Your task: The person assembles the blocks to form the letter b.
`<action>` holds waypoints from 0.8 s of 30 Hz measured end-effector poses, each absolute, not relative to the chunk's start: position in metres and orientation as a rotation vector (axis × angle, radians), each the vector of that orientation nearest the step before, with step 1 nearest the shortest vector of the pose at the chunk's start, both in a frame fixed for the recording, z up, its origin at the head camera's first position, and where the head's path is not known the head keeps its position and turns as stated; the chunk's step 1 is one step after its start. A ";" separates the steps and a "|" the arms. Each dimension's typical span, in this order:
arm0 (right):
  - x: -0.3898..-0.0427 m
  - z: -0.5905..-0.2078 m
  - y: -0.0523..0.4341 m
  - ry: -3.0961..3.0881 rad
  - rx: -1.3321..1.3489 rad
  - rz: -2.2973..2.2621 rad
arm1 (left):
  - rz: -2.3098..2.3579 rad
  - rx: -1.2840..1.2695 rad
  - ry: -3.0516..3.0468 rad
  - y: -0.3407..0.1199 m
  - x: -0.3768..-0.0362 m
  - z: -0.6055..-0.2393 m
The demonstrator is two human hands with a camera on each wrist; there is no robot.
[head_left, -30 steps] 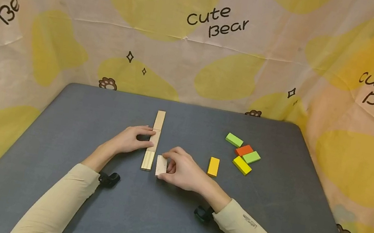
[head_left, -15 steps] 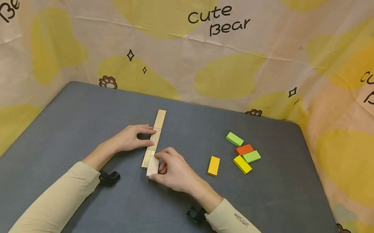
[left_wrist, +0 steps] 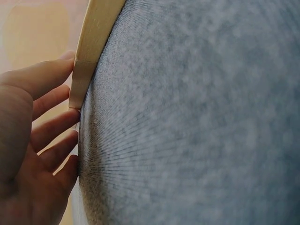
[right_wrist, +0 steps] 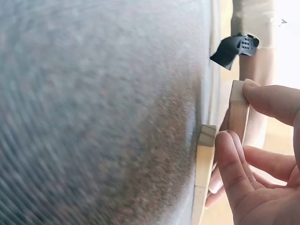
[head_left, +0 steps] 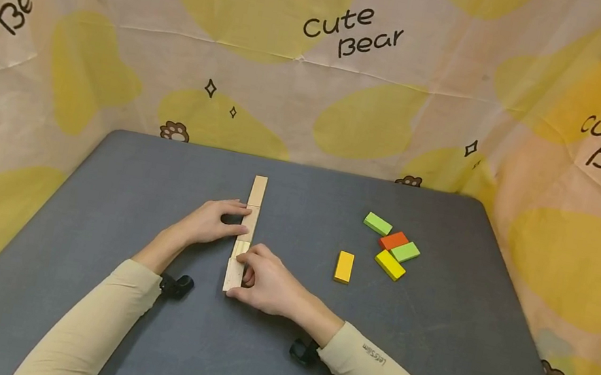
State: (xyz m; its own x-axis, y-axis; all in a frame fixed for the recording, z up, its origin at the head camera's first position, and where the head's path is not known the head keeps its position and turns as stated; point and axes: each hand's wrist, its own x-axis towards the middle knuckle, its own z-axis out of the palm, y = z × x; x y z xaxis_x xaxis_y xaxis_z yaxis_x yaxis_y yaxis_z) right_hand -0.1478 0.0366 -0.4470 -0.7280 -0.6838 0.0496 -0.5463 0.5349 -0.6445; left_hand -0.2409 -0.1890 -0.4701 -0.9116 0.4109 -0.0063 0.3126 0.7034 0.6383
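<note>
Seen from above: a dark grey tabletop (head_left: 425, 368) against a cream and yellow backdrop (head_left: 323, 52) printed "Cute Bear". Down the middle, a straight row of plain wooden blocks (head_left: 251, 216), laid end to end, three countable in the head view. At the near end of that row, a fourth plain wooden block (head_left: 233, 274), pinched between thumb and curled fingers of the right hand (head_left: 263, 282) and tilted, its far end touching the row's last block. Left hand (head_left: 211, 224) just left of the row, fingers straight and relaxed, tips pressed against the row's side. Off to the right, well apart from both hands, five coloured blocks: one yellow-orange block (head_left: 343, 266) alone, then a loose cluster of two green blocks (head_left: 377, 223), one orange block (head_left: 392, 240) and one yellow block (head_left: 389, 265).
</note>
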 end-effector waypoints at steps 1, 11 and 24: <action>-0.148 -0.448 0.036 2.568 -1.038 -0.958 | 0.995 0.591 2.761 -0.189 -0.241 -0.470; -0.144 -0.451 0.033 2.593 -1.012 -0.886 | 1.017 0.595 2.756 -0.189 -0.240 -0.470; -0.140 -0.450 0.029 2.604 -1.005 -0.838 | 1.020 0.588 2.758 -0.188 -0.241 -0.471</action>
